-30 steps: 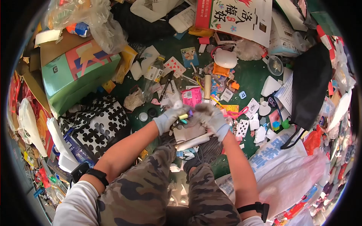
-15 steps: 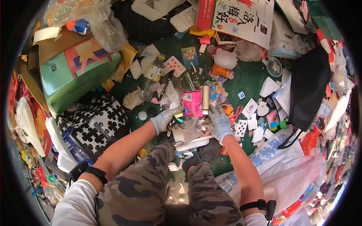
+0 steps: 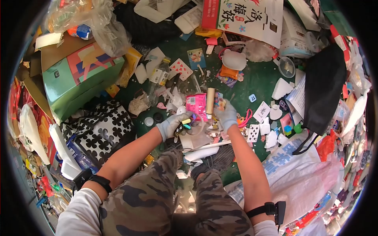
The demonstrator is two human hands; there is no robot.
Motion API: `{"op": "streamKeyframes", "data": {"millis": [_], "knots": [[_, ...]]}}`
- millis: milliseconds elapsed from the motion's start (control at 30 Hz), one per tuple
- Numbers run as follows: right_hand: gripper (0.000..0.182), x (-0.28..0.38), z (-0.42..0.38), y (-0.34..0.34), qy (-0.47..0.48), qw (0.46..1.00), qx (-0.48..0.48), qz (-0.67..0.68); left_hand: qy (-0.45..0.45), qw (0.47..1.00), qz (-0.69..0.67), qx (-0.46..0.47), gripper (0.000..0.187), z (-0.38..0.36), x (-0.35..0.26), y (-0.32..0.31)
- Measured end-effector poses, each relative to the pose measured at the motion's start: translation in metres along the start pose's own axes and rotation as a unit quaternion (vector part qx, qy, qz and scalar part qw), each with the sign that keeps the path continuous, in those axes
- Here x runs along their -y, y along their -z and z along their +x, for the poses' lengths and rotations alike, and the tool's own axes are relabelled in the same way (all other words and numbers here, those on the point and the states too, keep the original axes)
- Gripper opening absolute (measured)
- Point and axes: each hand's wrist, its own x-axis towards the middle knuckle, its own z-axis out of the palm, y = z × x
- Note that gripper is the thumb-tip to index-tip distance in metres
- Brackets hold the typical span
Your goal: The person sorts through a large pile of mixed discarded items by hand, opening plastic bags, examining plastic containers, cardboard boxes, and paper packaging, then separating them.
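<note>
Both hands wear pale gloves over a green surface strewn with small items. My left hand (image 3: 175, 125) is closed round several small coloured pieces, with yellow and teal ends (image 3: 186, 125) sticking out. My right hand (image 3: 227, 116) has its fingers curled on a colourful printed piece (image 3: 219, 104). Just left of that hand stands out a gold tube (image 3: 210, 101), beside a pink packet (image 3: 196, 105). A clear plastic piece and a white tray (image 3: 201, 153) lie below, between the hands.
A green box (image 3: 84, 74) and a black-and-white clover-patterned bag (image 3: 103, 126) are on the left. Playing cards (image 3: 180, 69) lie ahead. At the right are a black cloth item (image 3: 325, 86) and a white woven sack (image 3: 291, 169). A printed carton (image 3: 246, 19) lies at the top.
My right hand has moved slightly up and taken hold of the colourful printed piece, which has shifted from its spot. The gold tube sits slightly further left. My left hand is nearly unmoved.
</note>
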Motion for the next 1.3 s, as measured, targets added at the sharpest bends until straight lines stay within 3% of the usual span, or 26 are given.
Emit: {"op": "streamKeyframes", "data": {"millis": [33,67,133,233,267,333,367,400,467,500,533,600,633,700,933,967,1033,1100,1133,1200,1233,1300], "knots": [[0.047,-0.007,-0.011,-0.005,0.032,0.996,-0.033,0.082,0.002,1.0,0.0,-0.003,0.029,0.0,0.0,0.003],[0.047,-0.014,-0.021,-0.004,0.03,0.995,-0.032,0.085,-0.011,1.0,-0.009,0.003,0.029,0.001,0.0,0.006],[0.036,0.01,-0.05,0.021,-0.026,0.917,-0.057,0.393,-0.023,0.999,-0.019,0.013,0.03,0.003,0.001,0.008],[0.021,-0.011,-0.066,0.049,-0.019,0.892,-0.007,0.451,-0.036,0.978,-0.159,0.127,0.037,0.007,-0.004,0.018],[0.021,-0.014,-0.066,0.06,-0.018,0.892,-0.01,0.452,-0.036,0.979,-0.157,0.128,0.037,0.01,-0.006,0.021],[0.027,-0.003,-0.071,0.083,-0.021,0.885,0.116,0.45,-0.064,0.976,-0.18,0.101,0.035,0.004,-0.016,0.015],[0.042,-0.001,-0.061,0.086,0.01,0.9,0.241,0.363,-0.091,0.979,-0.171,0.061,0.034,0.006,-0.018,0.017],[0.042,0.007,-0.053,0.089,0.014,0.9,0.241,0.364,-0.093,0.98,-0.167,0.062,0.034,0.007,-0.02,0.021],[0.06,0.034,-0.034,0.099,0.066,0.93,0.357,0.058,-0.086,0.975,-0.186,0.084,0.032,0.007,-0.025,0.029],[0.066,0.049,-0.019,0.102,0.163,0.963,0.208,-0.05,-0.087,0.975,-0.188,0.08,0.033,0.004,-0.024,0.027],[0.073,0.063,0.0,0.104,0.251,0.954,0.049,-0.156,-0.088,0.976,-0.183,0.081,0.033,0.004,-0.023,0.027],[0.075,0.082,0.04,0.101,0.19,0.954,-0.035,-0.23,-0.059,0.979,-0.173,0.093,0.034,0.004,-0.018,0.026],[0.075,0.089,0.051,0.095,0.191,0.954,-0.039,-0.226,-0.061,0.981,-0.168,0.074,0.035,0.002,-0.016,0.023],[0.072,0.097,0.066,0.082,0.118,0.928,-0.046,-0.35,-0.069,0.978,-0.168,0.1,0.035,0.002,-0.015,0.022],[0.064,0.045,0.017,0.051,0.241,0.884,0.028,-0.399,-0.091,0.983,-0.145,0.066,0.034,-0.004,-0.024,0.023],[0.06,0.045,-0.002,0.053,0.246,0.875,0.078,-0.409,-0.079,0.986,-0.141,0.026,0.035,-0.005,-0.025,0.017],[0.056,0.046,-0.012,0.058,0.249,0.863,0.132,-0.419,-0.08,0.987,-0.138,0.036,0.035,-0.004,-0.024,0.015],[0.055,0.044,-0.004,0.062,0.18,0.873,0.29,-0.348,-0.078,0.989,-0.117,0.041,0.035,-0.002,-0.021,0.017],[0.052,0.051,-0.001,0.067,0.276,0.893,0.15,-0.323,-0.067,0.991,-0.108,0.037,0.037,-0.003,-0.021,0.016],[0.049,0.091,0.02,0.079,0.332,0.873,-0.055,-0.352,-0.075,0.988,-0.112,0.069,0.038,-0.004,-0.019,0.016],[0.061,0.108,0.04,0.081,0.311,0.884,-0.085,-0.339,-0.062,0.989,-0.122,0.06,0.039,-0.002,-0.016,0.018],[0.062,0.112,0.079,0.066,0.283,0.875,-0.137,-0.368,-0.063,0.99,-0.117,0.055,0.04,-0.002,-0.013,0.018]]}}
